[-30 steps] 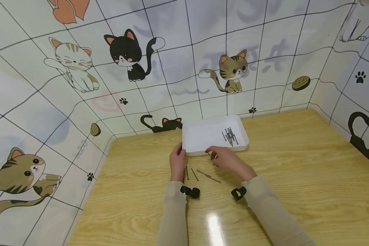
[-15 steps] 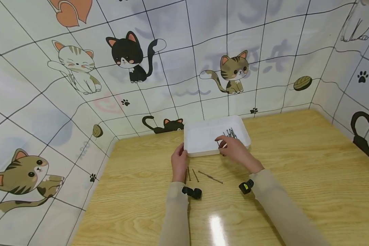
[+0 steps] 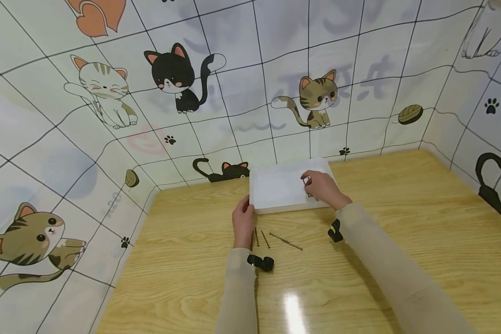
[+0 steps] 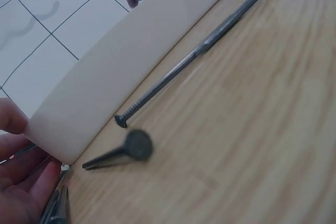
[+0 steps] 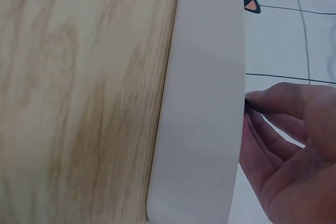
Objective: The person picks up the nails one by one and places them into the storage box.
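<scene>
Against the patterned backdrop stands a shallow white tray (image 3: 275, 208). My left hand (image 3: 242, 223) grips its near left corner, thumb and fingers about the edge in the left wrist view. Over the tray's right part, my right hand (image 3: 323, 188) pinches a nail (image 3: 304, 181) between thumb and fingertips; most of that nail is hidden. Several nails in the tray are largely covered by this hand. On the wood in front of the tray lie several loose nails (image 3: 266, 240), including a short-looking one (image 4: 137, 146) pointing head-first at the left wrist camera.
The wooden table (image 3: 380, 195) runs up to a backdrop (image 3: 242, 93) printed with cats and grid lines. More nails (image 4: 58, 208) lie close beside the left hand. Both wrists carry a black strapped camera (image 3: 262, 263).
My right hand has carried the nail from in front of the tray over its front wall and down among the nails at the right. My left hand has stayed at the corner.
</scene>
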### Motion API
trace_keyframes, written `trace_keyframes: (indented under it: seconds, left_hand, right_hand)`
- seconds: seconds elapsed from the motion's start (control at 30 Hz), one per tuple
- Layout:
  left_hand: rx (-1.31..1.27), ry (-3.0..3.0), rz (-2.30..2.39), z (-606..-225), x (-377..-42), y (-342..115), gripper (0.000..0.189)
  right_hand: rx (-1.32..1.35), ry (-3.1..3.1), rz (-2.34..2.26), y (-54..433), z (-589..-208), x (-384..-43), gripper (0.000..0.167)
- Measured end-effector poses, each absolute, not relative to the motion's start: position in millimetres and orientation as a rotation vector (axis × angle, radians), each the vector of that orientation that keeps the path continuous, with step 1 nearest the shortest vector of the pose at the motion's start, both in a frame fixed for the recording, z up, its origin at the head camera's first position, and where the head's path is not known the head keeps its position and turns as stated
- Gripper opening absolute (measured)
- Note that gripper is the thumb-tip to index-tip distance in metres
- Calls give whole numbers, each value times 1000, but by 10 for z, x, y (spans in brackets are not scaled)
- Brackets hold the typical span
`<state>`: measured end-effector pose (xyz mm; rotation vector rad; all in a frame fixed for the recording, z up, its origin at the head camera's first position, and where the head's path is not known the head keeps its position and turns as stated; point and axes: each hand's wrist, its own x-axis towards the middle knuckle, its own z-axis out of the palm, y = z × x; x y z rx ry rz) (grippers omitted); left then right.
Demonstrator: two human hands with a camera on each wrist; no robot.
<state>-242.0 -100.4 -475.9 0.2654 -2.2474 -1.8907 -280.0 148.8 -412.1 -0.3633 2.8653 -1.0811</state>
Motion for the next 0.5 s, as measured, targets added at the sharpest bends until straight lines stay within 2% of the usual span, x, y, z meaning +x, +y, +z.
trace_keyframes:
  seconds: [0.5]
  left_hand:
    - [254, -2235, -1906, -4785, -2438, -1009, 38]
  right_hand:
    - [-313, 2822, -874, 1446, -4240, -3022, 33]
